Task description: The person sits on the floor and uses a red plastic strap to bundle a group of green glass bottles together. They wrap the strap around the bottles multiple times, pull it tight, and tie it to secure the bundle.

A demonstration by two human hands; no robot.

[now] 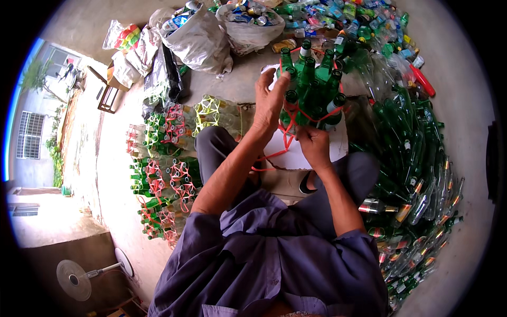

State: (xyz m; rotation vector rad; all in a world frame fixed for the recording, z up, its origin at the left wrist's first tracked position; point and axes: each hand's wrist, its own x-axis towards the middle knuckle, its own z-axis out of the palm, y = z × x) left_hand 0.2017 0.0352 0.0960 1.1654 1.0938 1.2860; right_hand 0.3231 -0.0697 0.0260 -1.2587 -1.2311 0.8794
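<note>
A cluster of several green glass bottles (307, 79) stands upright in front of me on a white board (328, 152). Red plastic twine (286, 147) runs around the necks and crosses on the near side, with a loose end trailing over the board. On the left of the cluster, my left hand (269, 101) has its fingers apart, the thumb beside a bottle neck. My right hand (315, 146) is closed at the near side of the bottles, pinching the twine; its fingertips are partly hidden.
Bundles of tied bottles (158, 174) stand at my left. Loose green bottles (412, 138) are heaped at my right. Behind lie white sacks of cans (198, 39) and a pile of plastic bottles (356, 20). A standing fan (74, 280) is at lower left.
</note>
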